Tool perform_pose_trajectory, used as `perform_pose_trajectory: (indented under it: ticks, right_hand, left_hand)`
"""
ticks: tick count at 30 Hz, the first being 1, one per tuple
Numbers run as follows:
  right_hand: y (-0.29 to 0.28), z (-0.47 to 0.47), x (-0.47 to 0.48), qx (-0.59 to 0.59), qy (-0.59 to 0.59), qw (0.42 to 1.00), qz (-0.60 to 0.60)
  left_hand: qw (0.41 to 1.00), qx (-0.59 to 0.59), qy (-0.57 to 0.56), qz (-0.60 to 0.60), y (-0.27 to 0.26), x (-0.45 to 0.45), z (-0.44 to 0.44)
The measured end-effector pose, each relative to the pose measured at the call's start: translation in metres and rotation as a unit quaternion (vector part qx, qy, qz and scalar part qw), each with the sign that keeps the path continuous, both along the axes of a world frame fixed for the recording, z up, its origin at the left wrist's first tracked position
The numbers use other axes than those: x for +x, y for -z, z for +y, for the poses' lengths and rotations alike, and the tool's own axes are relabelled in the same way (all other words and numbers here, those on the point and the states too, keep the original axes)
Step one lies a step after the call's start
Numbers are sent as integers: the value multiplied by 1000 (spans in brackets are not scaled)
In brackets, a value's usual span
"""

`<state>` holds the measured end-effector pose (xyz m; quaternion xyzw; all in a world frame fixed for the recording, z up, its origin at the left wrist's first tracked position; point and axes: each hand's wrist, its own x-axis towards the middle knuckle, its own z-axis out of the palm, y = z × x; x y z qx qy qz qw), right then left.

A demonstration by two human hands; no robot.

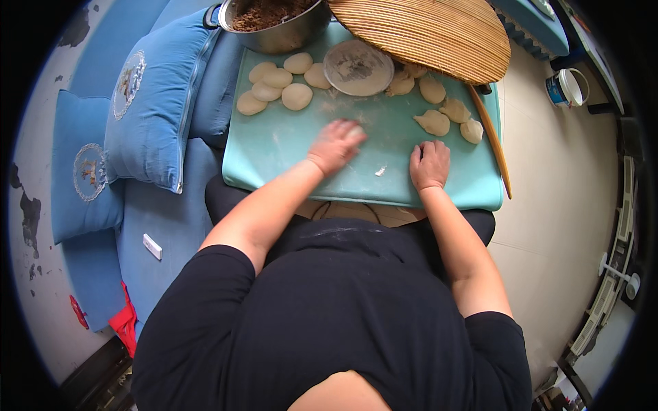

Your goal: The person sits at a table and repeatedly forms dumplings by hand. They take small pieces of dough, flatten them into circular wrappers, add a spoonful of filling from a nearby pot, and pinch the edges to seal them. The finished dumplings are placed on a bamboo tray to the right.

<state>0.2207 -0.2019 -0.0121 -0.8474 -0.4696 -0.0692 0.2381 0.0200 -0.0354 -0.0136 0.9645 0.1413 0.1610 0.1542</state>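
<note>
My left hand (336,145), blurred, is over the middle of the teal mat (288,169), with a pale bit that looks like dough under its fingers; its grip cannot be told. My right hand (431,163) rests knuckles up on the mat at the right, fingers curled, their undersides hidden. Just beyond it lie rough dough pieces (433,123). Smooth, flattened dough rounds (296,96) sit in a group at the back left. Between the groups stands a round dish of flour (358,68). A small white flour spot (380,171) marks the mat between my hands.
A metal pot (280,32) with brown crumbly filling stands at the back left. A round slatted tray (432,36) overhangs the back right. A long wooden stick (491,138) lies along the right edge. A blue sofa with cushions (154,103) borders the left; a white bucket (571,87) stands right.
</note>
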Motion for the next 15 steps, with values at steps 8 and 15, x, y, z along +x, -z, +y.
perform_pose_trajectory:
  ticks: [8,15]
  right_hand:
    - [4,0,1,-6,1,1000,-6]
    - [5,0,-1,-18,11,1000,-19]
  left_hand:
    - [981,57,-169,-69,-21,-99,73]
    - [968,-26,-241,-64,-2,-117,60]
